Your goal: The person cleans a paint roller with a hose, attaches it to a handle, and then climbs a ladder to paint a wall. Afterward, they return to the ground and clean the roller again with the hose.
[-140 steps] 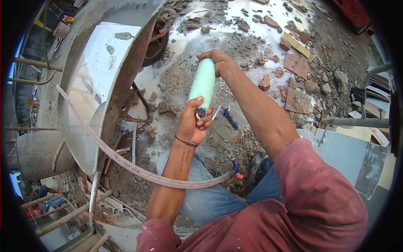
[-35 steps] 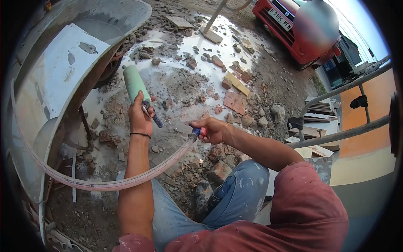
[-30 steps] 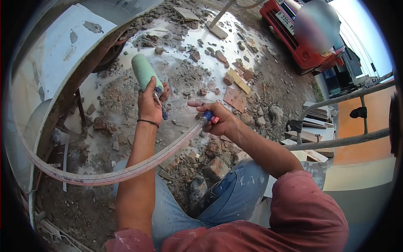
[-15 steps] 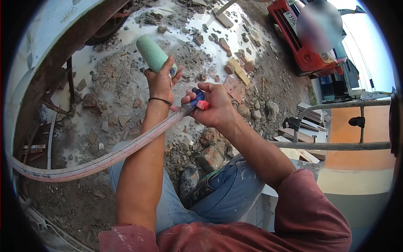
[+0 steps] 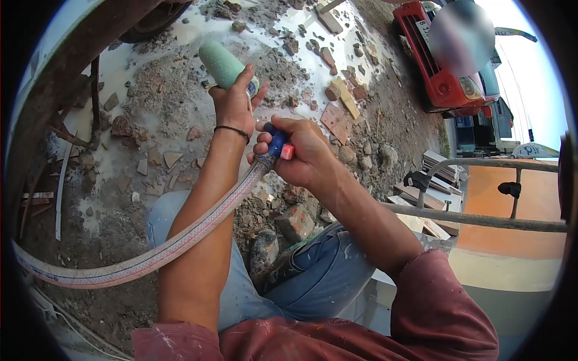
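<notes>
The left hand (image 5: 233, 101) holds a pale green paint roller (image 5: 220, 64) by its near end. The roller tilts, its free end pointing far and left, clear of the fingers. The left thumb lies against the roller's near end, while the other fingertips show just to the right of it, loosely bent; how far they wrap beneath cannot be told. A thin pale rod (image 5: 250, 103) runs from that near end across the palm.

Nearer and to the right, the right hand (image 5: 304, 150) is closed around a blue valve (image 5: 277, 140). Its fingers curl round the valve's left side and the thumb reaches over toward its far end. The valve's red handle (image 5: 287, 151) sits against the palm side of the right hand. From the valve's near end a clear braided hose (image 5: 141, 262) curves near and left, crossing above the left forearm (image 5: 201, 240). The two hands are close together but apart, the dark wristband (image 5: 231, 129) on the left wrist lying just left of the right fingers. Beyond them, rubble and whitish liquid (image 5: 274, 15) cover the ground.
</notes>
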The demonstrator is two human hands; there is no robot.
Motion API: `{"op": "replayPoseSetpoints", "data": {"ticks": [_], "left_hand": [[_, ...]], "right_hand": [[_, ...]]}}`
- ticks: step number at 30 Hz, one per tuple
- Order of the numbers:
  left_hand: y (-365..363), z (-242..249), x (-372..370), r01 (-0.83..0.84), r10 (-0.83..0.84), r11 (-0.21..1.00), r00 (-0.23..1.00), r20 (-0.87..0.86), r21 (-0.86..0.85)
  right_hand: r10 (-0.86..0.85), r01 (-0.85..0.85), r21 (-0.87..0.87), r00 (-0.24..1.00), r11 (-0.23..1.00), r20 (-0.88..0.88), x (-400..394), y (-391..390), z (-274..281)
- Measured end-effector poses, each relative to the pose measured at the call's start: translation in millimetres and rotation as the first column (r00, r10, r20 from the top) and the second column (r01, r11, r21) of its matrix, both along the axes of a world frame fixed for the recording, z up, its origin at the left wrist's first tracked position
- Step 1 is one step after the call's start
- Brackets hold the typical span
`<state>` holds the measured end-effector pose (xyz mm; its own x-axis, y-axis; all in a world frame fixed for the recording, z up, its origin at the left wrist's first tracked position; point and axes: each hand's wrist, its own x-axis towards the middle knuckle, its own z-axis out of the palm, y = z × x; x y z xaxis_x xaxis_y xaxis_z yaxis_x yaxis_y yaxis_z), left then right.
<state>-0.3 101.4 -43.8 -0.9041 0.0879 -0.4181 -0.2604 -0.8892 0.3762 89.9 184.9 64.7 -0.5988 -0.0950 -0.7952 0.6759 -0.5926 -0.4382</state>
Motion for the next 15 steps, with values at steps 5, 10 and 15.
{"op": "replayPoseSetpoints", "data": {"ticks": [5, 10, 15], "left_hand": [[1, -13, 0, 0.111, -0.112, 0.991, 0.994, 0.000, -0.073], [-2, 1, 9, 0.087, -0.074, 0.918, 0.996, 0.050, -0.387], [-3, 12, 20, 0.087, -0.073, 0.790, 0.996, 0.048, -0.607]], "right_hand": [[0.023, -0.023, 0.045, 1.000, 0.999, 0.008, -5, -4, 6], [0.008, -0.007, 0.100, 1.000, 0.995, -0.009, -16, 2, 12], [0.040, -0.039, 0.136, 0.999, 0.990, -0.002, -19, 1, 20]]}}
